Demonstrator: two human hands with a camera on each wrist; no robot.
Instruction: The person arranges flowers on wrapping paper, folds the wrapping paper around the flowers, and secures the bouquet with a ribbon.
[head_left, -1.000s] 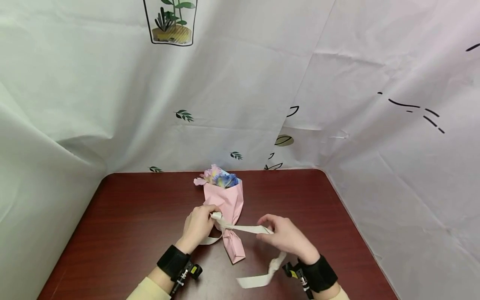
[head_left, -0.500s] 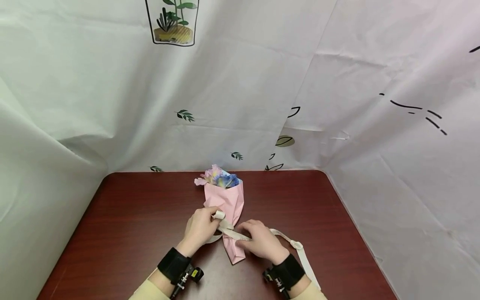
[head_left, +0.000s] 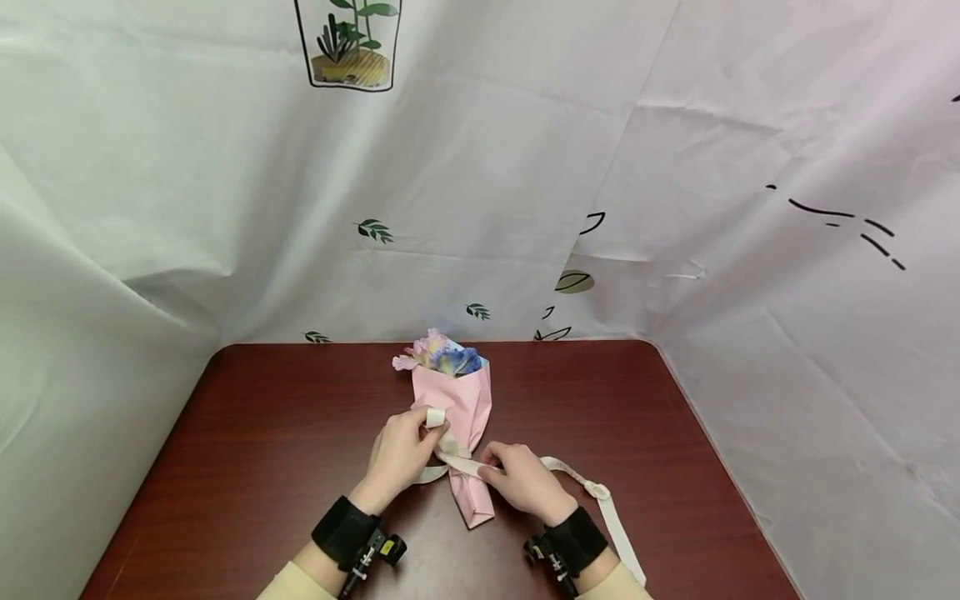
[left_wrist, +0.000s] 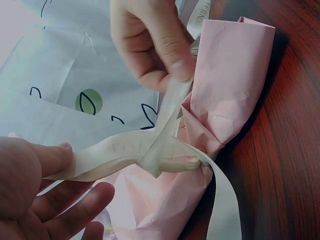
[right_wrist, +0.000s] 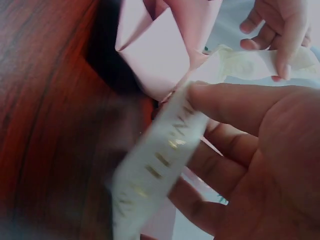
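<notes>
A small bouquet in pink wrapping paper (head_left: 457,396) lies on the table, its pink and blue flowers (head_left: 448,358) toward the back edge. A cream ribbon (left_wrist: 120,150) with gold lettering goes round the paper's narrow waist. My left hand (head_left: 401,450) pinches a folded loop of it between thumb and fingers, left of the bouquet. On the other side, my right hand (head_left: 528,482) pinches the ribbon's other length, which crosses in front of the loop in the left wrist view. From there the tail (head_left: 617,525), with a knot in it, trails to the right past the right wrist.
The dark red wooden table (head_left: 300,417) has rounded back corners. White cloth (head_left: 480,167) printed with leaves hangs behind it and along both sides. Each wrist wears a black strap (head_left: 345,532) with a small camera.
My right hand has moved left, close to the bouquet's waist, bringing its ribbon across. The ribbon's tail has swung out to the right. My left hand still holds the loop, now slightly raised.
</notes>
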